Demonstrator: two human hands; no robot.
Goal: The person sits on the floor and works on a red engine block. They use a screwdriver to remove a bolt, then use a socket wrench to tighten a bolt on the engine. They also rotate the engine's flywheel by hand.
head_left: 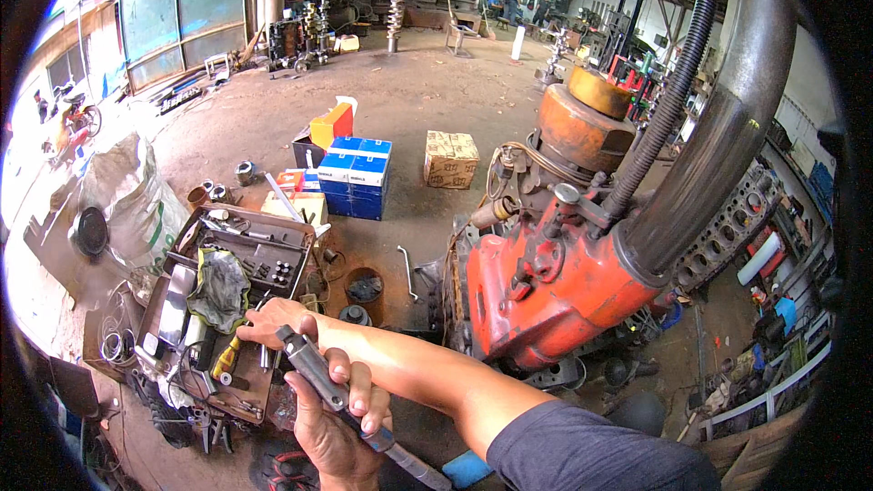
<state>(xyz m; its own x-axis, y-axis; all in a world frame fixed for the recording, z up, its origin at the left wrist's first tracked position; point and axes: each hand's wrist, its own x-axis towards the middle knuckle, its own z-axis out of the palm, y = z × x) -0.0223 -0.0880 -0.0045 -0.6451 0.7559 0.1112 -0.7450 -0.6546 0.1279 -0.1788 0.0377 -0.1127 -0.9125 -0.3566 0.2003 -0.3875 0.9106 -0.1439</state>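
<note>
Workshop, stained concrete floor; left hand grips a ratchet wrench, right hand reaches into open toolbox, grip unclear; red engine alongside

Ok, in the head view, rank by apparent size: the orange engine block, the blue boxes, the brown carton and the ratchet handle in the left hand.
1. orange engine block, clearly largest.
2. blue boxes.
3. brown carton and ratchet handle in the left hand: unsure, since the handle is far nearer the camera.

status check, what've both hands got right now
Left hand gripping a grey ratchet wrench. Right hand reaching into the open toolbox, grasp hidden. Rag lying across the tools.
</note>
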